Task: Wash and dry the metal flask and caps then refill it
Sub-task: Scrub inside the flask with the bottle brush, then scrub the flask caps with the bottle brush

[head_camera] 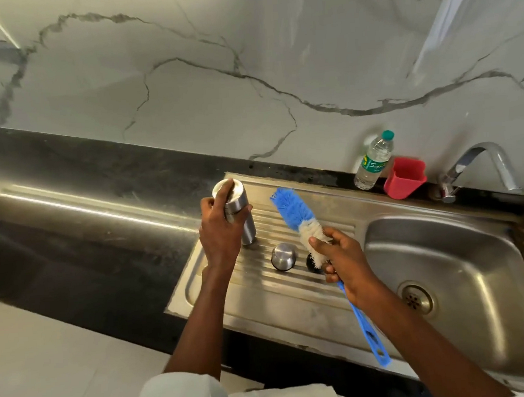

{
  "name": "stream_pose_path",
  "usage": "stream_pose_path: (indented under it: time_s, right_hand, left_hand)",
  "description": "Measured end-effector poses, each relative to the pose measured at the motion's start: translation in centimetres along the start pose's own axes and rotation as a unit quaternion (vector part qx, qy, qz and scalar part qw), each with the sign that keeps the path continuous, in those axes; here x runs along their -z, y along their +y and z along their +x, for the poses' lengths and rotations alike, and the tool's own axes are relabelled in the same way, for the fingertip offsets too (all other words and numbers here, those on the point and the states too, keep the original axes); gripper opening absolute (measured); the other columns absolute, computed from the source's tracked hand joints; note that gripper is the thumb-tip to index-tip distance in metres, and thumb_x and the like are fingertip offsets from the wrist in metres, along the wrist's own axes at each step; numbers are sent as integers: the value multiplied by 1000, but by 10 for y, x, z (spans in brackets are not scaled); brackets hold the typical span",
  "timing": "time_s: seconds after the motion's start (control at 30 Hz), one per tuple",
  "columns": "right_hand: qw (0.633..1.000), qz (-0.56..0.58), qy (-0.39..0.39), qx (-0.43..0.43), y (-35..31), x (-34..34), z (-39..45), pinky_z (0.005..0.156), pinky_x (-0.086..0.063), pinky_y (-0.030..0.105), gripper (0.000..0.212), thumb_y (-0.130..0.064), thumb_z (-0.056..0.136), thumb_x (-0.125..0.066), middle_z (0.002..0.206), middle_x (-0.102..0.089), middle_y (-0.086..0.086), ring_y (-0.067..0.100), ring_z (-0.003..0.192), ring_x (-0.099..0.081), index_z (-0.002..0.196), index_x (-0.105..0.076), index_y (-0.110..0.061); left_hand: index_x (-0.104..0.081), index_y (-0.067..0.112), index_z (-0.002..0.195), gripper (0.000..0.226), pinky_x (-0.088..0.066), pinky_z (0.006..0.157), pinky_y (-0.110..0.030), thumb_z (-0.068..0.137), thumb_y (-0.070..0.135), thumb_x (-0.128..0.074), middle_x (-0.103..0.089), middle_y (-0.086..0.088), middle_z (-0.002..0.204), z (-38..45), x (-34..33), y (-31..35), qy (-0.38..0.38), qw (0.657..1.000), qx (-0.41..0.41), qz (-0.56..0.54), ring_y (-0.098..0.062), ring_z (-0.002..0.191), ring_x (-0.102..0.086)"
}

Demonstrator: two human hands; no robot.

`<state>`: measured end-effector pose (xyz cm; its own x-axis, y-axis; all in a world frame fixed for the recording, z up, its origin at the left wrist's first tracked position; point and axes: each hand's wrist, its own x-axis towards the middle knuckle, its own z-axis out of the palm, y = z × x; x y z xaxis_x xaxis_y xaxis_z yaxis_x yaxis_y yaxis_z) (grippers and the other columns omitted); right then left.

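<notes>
My left hand (219, 229) grips the metal flask (240, 212) round its upper body; the flask stands on the ribbed drainboard (261, 294) with its mouth uncapped. My right hand (341, 258) holds a bottle brush (296, 213) where the blue and white bristles meet the blue handle, bristles pointing up toward the flask. A steel cap (284, 256) lies on the drainboard between my hands. A small black cap (311, 262) lies just right of it, partly hidden by the brush and my fingers.
The sink basin (463, 258) with its drain is at the right, with the tap (482, 167) behind it. A plastic water bottle (374, 161) and a red holder (405, 177) stand at the back wall. Dark countertop (71, 242) extends left.
</notes>
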<state>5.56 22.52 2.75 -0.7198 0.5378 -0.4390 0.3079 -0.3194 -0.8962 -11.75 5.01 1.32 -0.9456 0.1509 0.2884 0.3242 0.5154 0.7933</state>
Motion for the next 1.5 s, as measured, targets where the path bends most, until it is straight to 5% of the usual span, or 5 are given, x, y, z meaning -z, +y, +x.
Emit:
stream_pose_path:
  time_s: [0.77, 0.97, 1.13, 1.33, 1.5]
  right_hand:
    - [1000, -1, 1, -15, 10, 20, -14, 39, -33, 22, 37, -19, 91, -76, 100, -66, 10, 8, 45, -41, 126, -64, -24]
    - [1000, -13, 11, -24, 14, 38, -16, 38, -34, 22, 35, -20, 92, -75, 99, -67, 12, 8, 44, -42, 125, -62, -23]
    - [999, -39, 37, -4, 13, 53, -15, 39, -35, 23, 37, -26, 93, -74, 89, -68, 10, 9, 46, -44, 127, -61, -19]
    - [998, -51, 41, 15, 14, 75, -22, 39, -36, 21, 38, -31, 95, -71, 96, -69, 10, 7, 50, -45, 130, -58, -22]
    - [993, -118, 7, 9, 24, 99, -30, 46, -45, 21, 64, -13, 80, -86, 117, -65, 3, 13, 77, -62, 131, -51, -26]
  left_hand:
    - [-28, 38, 162, 101, -61, 94, -49, 83, 32, -89, -52, -6, 147, 3, -1, 6, -24, 999, -35, 24, -29, 125, -63]
    - [-22, 18, 165, 116, -49, 111, -51, 76, 59, -85, -32, -14, 164, -3, -5, 11, 18, 999, 14, 28, -34, 146, -43]
    - [-55, 9, 137, 44, -52, 100, -39, 102, 30, -70, -57, -11, 132, -52, -14, 36, 177, 982, -53, -22, -24, 121, -56]
    - [-58, 14, 141, 51, -51, 99, -42, 93, 23, -74, -62, -11, 136, -108, -65, 8, -162, 985, 3, 63, -31, 122, -59]
    - [-61, 31, 120, 41, -57, 83, -45, 82, 39, -74, -71, 6, 112, -104, -80, -12, -192, 976, 61, 79, -21, 101, -67]
